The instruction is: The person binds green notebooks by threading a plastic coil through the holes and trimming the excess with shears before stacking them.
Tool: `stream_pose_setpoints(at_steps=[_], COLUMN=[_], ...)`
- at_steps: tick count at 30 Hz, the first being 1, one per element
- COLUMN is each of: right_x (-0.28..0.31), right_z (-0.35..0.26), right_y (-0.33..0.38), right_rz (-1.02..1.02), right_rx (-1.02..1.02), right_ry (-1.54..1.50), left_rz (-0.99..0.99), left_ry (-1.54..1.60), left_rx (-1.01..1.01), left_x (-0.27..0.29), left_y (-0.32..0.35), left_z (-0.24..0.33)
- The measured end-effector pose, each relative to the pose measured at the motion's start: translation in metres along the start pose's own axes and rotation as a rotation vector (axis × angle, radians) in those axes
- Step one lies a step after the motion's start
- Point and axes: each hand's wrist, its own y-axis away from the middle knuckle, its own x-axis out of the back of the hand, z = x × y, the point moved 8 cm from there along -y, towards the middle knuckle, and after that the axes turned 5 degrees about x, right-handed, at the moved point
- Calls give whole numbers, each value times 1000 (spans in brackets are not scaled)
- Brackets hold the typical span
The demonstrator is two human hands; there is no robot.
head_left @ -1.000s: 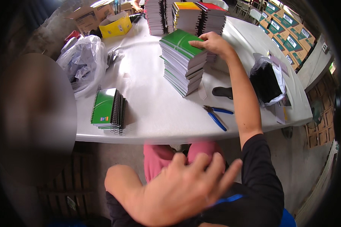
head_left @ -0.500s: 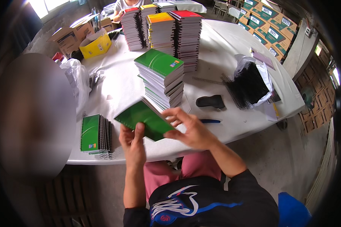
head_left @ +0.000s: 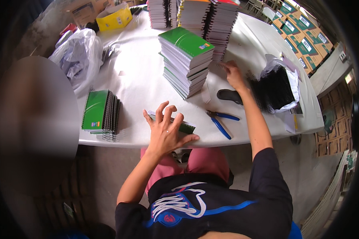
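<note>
Head view, white table (head_left: 147,83) seen from above, seated person in a dark printed shirt.

Left hand (head_left: 166,129): fingers spread wide, palm pressed flat on a thin green-covered notebook (head_left: 186,128) lying at the near edge of the table, just in front of the body.

Right hand (head_left: 232,75): arm stretched forward across the table, fingertips drawn together on a thin dark wire spiral (head_left: 220,65) at the foot of the tall notebook piles (whether it is fully pinched is hard to tell at this size).

Blue-handled pliers (head_left: 220,120): flat on the table, just right of the left hand, touching neither hand.

Stack of green-covered unbound notebooks (head_left: 186,59): mid-table, between the two hands, slightly fanned.

Small stack of spiral-bound green notebooks (head_left: 101,113): near the left table edge, well apart from both hands.

Black flat oval object (head_left: 229,95): just below the right wrist.

White plastic bag of black wire spirals (head_left: 277,85): right of the right forearm.

Tall piles of notebooks (head_left: 199,16): far edge.

Crumpled clear plastic bag (head_left: 77,55) and yellow cardboard box (head_left: 113,18): far left.
</note>
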Motion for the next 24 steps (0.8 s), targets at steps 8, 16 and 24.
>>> stream_pose_setpoints(at_steps=[8,16,24], right_x=[89,30,17], right_z=[-161,-201,-195], right_y=[4,75,64], right_rz=[52,-262,-172], right_rx=[-98,-259,-223], right_ry=[-434,-360,-416], left_rz=[278,289,271], left_ry=[-59,-63,-82], left_rx=[182,125,214], left_x=[4,4,-8], left_y=[15,9,6], left_z=[-7,-4,-10])
